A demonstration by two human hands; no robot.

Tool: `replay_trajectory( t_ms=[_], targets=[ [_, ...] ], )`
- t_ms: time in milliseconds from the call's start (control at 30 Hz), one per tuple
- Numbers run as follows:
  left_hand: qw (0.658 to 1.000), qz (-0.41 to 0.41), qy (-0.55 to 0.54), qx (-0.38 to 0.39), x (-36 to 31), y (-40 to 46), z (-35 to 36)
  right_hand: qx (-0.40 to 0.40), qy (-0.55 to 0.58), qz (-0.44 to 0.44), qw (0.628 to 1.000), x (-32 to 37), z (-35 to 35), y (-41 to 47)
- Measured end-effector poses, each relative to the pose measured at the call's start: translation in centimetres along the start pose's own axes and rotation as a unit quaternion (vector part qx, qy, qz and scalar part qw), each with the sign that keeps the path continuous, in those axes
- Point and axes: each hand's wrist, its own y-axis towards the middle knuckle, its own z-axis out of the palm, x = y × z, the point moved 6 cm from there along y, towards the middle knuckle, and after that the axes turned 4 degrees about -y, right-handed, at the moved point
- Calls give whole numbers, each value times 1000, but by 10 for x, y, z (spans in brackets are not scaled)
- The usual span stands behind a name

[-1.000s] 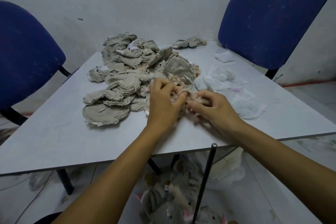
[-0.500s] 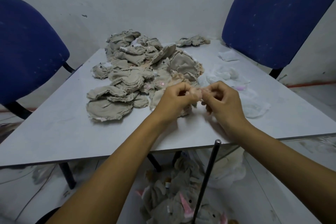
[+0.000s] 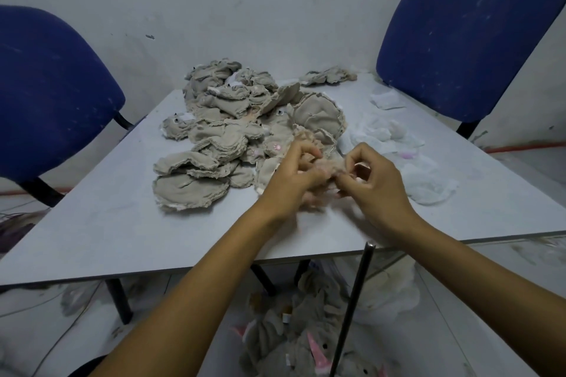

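Note:
A heap of grey-beige cloth toy pieces (image 3: 245,119) lies on the white table (image 3: 107,223), some with small eyes and pink marks. Both hands meet just in front of the heap, near the table's front edge. My left hand (image 3: 291,180) and my right hand (image 3: 376,184) each pinch one small pale, fuzzy cloth piece (image 3: 326,170) between curled fingers. Most of that piece is hidden by the fingers and blurred.
White gauzy fabric (image 3: 425,177) lies to the right of the hands. Two blue chairs (image 3: 471,30) (image 3: 46,89) stand at the table's far corners. A black rod (image 3: 352,309) leans at the front edge above a pile of grey stuffed toys (image 3: 300,346) on the floor.
Both hands have lifted the small piece a little off the table and keep working it between the fingertips; the right hand's fingers have spread slightly. The heap has not moved.

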Motion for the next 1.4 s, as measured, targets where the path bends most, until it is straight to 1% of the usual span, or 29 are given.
replay_trajectory(
  t_ms=[33,67,133,167,200,233,300,333,367,400,467,533,600,633,700,733,767,800,867,933,1033,1100,1167,1233,1300,1400],
  targets=[
    [999,-29,-36,3,2,0,-2,11,12,-2,1000,1,0,0],
    [998,-41,-50,-6,3,0,-6,22,17,-5,1000,2,1,0],
    [998,-42,-44,-33,2,-1,-14,49,11,-11,999,3,5,-1],
    [998,-42,-41,-40,2,-2,-17,77,32,-5,997,4,10,-2],
    [997,-43,-48,-39,3,-2,-19,102,84,17,991,4,14,-2],
    [996,-49,-65,-26,3,-2,-21,114,153,50,980,3,17,0],
    [994,-62,-83,40,2,-4,-20,86,194,74,974,3,13,8],
    [993,-64,-64,82,1,-6,-17,66,164,66,982,5,9,14],
    [992,-59,-28,107,1,-8,-15,48,137,60,988,7,6,19],
    [993,-49,13,106,1,-8,-15,35,101,50,993,7,4,23],
    [994,-18,86,57,3,-6,-18,28,51,46,997,7,8,28],
    [993,3,117,16,3,-4,-19,25,-52,23,998,8,12,33],
    [991,20,128,18,5,-4,-15,43,-163,-25,985,11,17,37],
    [986,36,157,34,6,-3,-11,43,-182,-37,982,12,17,39],
    [956,69,272,86,11,-4,-1,42,-172,-36,984,11,16,40],
    [943,72,306,112,13,-4,4,46,-174,-37,983,11,15,41],
    [941,72,304,128,14,-6,8,62,-189,-44,979,12,17,42],
    [951,69,272,132,12,-7,9,87,-212,-58,972,13,19,43],
    [975,53,181,113,10,-5,5,147,-247,-79,955,15,27,43],
    [979,59,183,67,9,0,-3,212,-251,-75,942,13,34,40],
    [977,63,204,1,10,3,-11,274,-321,-72,904,3,43,35],
    [982,52,180,-31,12,3,-16,263,-342,-63,900,-1,45,34],
    [986,37,155,-54,14,5,-19,208,-368,-62,904,-1,42,37],
    [986,16,147,-74,17,7,-23,141,-366,-78,916,3,36,39],
    [983,0,165,-81,19,8,-25,107,-344,-94,928,6,32,39],
    [975,-6,207,-79,19,10,-25,83,-314,-93,941,5,26,37]
  ],
)
